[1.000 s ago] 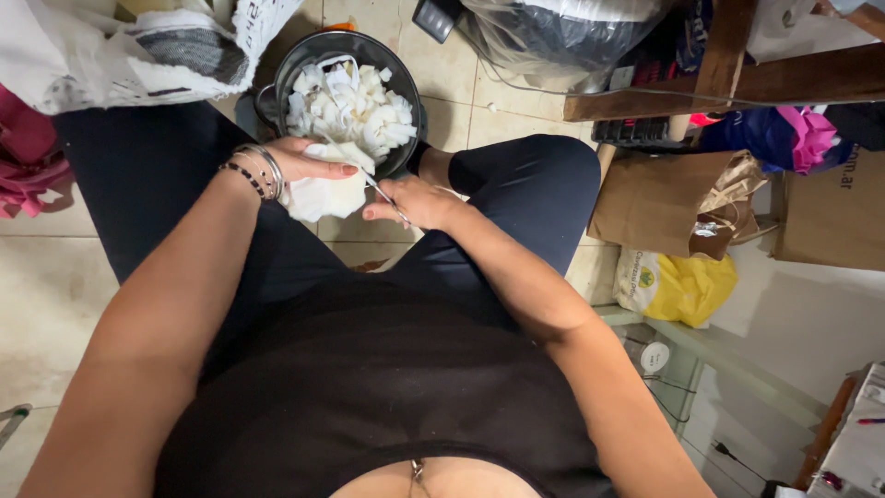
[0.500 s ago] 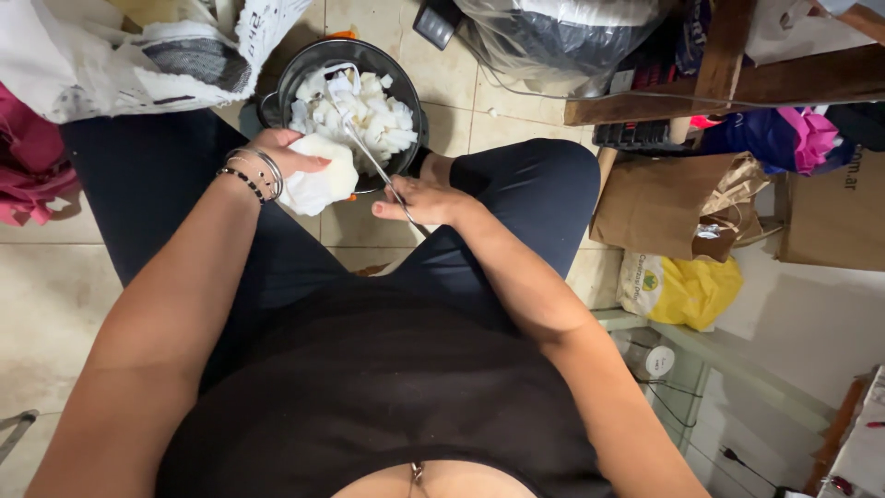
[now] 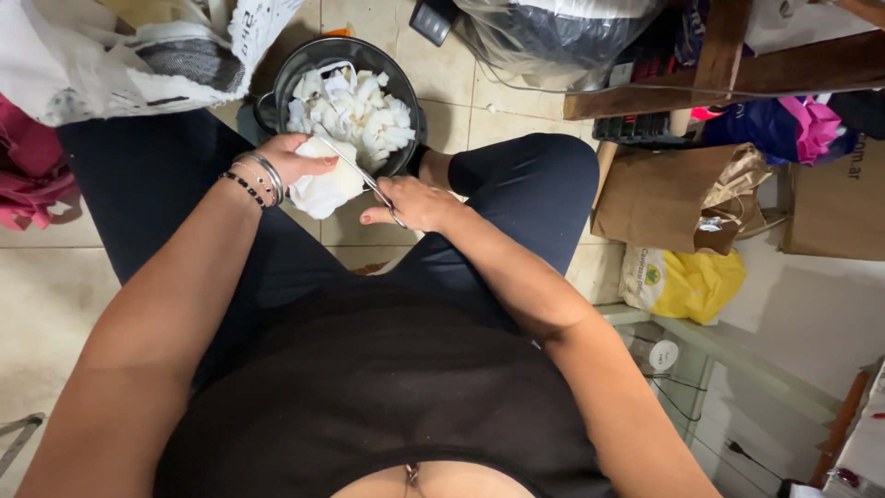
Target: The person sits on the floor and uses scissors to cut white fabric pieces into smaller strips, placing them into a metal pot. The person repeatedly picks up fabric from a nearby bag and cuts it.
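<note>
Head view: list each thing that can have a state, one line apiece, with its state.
Left hand: closed around the white fabric piece.
White fabric piece: held up, scissor blades at its edge.
Scissors: gripped in the right hand, blades against the fabric.
Right hand: closed on the scissor handles.
Black bowl: on the floor, filled with white cut scraps.
Brown paper bag: crumpled, lying open.

On the right I see a brown paper bag (image 3: 664,198) with a yellow bag (image 3: 691,281) nearer; far left, a white printed bag (image 3: 83,55) above pink cloth (image 3: 28,175).
</note>
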